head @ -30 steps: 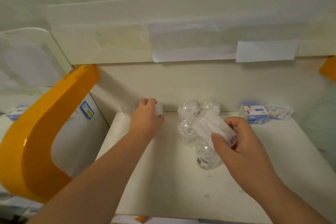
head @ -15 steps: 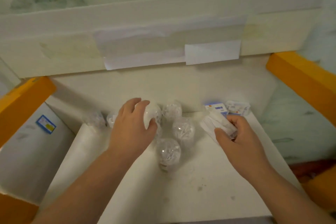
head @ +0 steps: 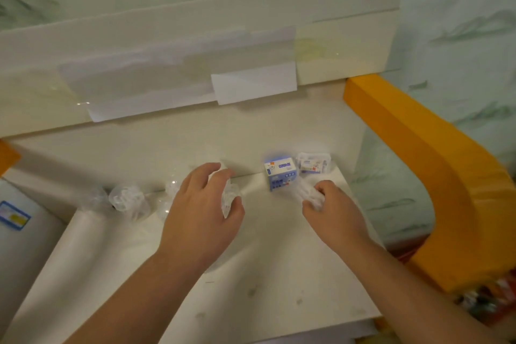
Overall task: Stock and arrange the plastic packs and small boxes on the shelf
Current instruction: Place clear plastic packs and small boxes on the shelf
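Both your hands work the shelf (head: pixel 268 274), whose bare front edge lies nearest you. Your left hand (head: pixel 199 216), which half a second ago lay over the cluster of clear round packs at mid-shelf, now has its grip curled round one clear pack (head: pixel 229 198), thumb and fingers clamped on it. The packs that stood loose in front of that hand no longer show there; whether any sit beneath it cannot be told. Your right hand (head: pixel 333 212) has carried its white plastic pack (head: pixel 311 196) closer to the small blue box (head: pixel 280 174), grip pinched shut on it. Farther back, two clear packs (head: pixel 127 200) rest along the wall to the left, and a flat packet (head: pixel 313 163) sits beside the box. Judging by this, the row along the back is filling out.
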A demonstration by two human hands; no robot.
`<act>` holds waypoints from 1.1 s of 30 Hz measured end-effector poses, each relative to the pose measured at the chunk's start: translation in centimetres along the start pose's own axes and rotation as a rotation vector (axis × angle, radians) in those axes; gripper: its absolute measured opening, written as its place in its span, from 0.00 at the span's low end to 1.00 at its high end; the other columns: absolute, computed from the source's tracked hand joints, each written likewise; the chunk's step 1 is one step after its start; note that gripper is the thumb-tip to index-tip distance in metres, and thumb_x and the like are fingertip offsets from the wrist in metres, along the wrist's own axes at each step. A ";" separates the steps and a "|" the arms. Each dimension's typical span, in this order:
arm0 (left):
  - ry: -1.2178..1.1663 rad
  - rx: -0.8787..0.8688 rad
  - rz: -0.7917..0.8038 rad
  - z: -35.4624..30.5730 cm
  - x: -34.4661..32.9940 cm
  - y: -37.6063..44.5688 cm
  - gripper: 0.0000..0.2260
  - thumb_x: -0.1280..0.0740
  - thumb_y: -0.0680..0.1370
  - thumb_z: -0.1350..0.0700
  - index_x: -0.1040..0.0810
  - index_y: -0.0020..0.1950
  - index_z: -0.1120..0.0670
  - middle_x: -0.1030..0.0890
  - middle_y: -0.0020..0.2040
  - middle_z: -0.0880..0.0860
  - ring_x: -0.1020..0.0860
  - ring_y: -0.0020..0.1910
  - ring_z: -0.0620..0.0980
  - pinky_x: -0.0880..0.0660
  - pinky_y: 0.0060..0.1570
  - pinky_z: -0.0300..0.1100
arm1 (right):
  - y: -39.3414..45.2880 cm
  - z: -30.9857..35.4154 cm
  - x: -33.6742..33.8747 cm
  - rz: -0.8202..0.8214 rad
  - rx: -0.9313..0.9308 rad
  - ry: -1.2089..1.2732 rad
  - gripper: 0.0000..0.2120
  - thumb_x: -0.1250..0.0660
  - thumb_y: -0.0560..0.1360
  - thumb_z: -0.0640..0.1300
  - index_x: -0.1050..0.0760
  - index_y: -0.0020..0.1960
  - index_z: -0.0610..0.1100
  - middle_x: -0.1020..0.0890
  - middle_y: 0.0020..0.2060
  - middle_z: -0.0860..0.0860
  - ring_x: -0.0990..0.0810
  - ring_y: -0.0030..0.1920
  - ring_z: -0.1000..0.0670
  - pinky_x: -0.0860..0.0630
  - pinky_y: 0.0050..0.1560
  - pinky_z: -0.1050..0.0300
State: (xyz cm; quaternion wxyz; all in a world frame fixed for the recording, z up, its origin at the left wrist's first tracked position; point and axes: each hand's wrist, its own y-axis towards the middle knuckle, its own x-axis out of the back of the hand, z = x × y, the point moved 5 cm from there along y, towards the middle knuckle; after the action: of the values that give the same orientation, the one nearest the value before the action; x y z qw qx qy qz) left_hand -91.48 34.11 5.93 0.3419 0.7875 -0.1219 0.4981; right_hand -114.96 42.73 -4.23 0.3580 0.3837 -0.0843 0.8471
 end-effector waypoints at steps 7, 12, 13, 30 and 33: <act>-0.005 0.031 0.012 -1.0 -0.8 -0.2 0.20 0.30 0.73 0.52 0.23 0.65 0.51 0.27 0.67 0.51 0.28 0.65 0.53 0.33 0.62 0.43 | 0.6 0.8 -0.8 0.076 0.031 0.005 0.10 0.32 0.69 0.52 0.31 0.44 0.52 0.24 0.37 0.54 0.25 0.35 0.51 0.33 0.30 0.56; -0.026 0.069 0.002 -0.5 -0.9 -0.4 0.21 0.30 0.73 0.52 0.24 0.66 0.50 0.27 0.68 0.50 0.29 0.66 0.52 0.34 0.61 0.40 | 0.1 0.7 0.4 0.067 0.063 -0.022 0.23 0.28 0.67 0.57 0.28 0.58 0.51 0.23 0.51 0.53 0.23 0.50 0.49 0.23 0.46 0.52; -0.030 0.076 -0.003 -0.3 -0.8 -0.4 0.21 0.30 0.73 0.52 0.24 0.66 0.50 0.27 0.68 0.49 0.29 0.66 0.52 0.34 0.61 0.40 | -0.3 0.7 0.8 0.032 0.077 -0.031 0.26 0.27 0.67 0.57 0.28 0.61 0.50 0.23 0.53 0.53 0.23 0.53 0.48 0.24 0.48 0.52; 0.104 0.279 -0.106 6.6 6.2 -6.1 0.23 0.34 0.75 0.46 0.29 0.69 0.46 0.30 0.69 0.46 0.31 0.68 0.48 0.32 0.64 0.43 | -5.4 13.6 0.4 0.100 0.567 0.219 0.20 0.26 0.69 0.51 0.27 0.59 0.53 0.26 0.54 0.60 0.26 0.56 0.56 0.29 0.56 0.60; 0.150 0.345 -0.107 8.6 8.0 -8.9 0.24 0.34 0.76 0.45 0.30 0.71 0.47 0.31 0.70 0.46 0.33 0.69 0.46 0.33 0.64 0.42 | -7.0 16.4 -2.1 0.174 0.612 0.271 0.20 0.26 0.70 0.50 0.27 0.59 0.52 0.25 0.54 0.59 0.25 0.57 0.55 0.28 0.58 0.58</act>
State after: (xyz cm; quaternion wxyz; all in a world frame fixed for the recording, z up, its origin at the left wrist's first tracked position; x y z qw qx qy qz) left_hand -76.90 36.15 6.79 0.2359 0.8004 0.0332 0.5500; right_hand -99.60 39.84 4.70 0.1609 0.3485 0.1896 0.9037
